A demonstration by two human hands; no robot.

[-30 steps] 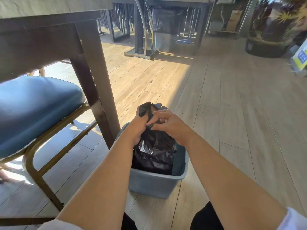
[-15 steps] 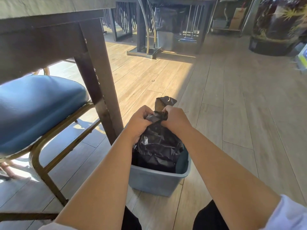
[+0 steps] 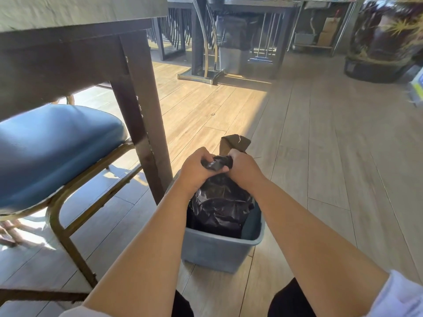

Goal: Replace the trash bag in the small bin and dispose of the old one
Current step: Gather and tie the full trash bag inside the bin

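Bin: small, grey, on the floor beside a table leg.
Old bag: black film, soft and probably light, sitting in the bin.
Bag neck: best hold (twisted, less slippery).
Left hand: fist closed on neck.
Right hand: likewise clenched.

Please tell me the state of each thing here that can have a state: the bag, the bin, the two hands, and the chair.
Black trash bag: inside the bin, top gathered and twisted shut.
Small bin: upright on the floor, bag inside it.
Left hand: closed on the bag's neck.
Right hand: closed on the bag's neck.
Blue chair: upright, seat under the table.
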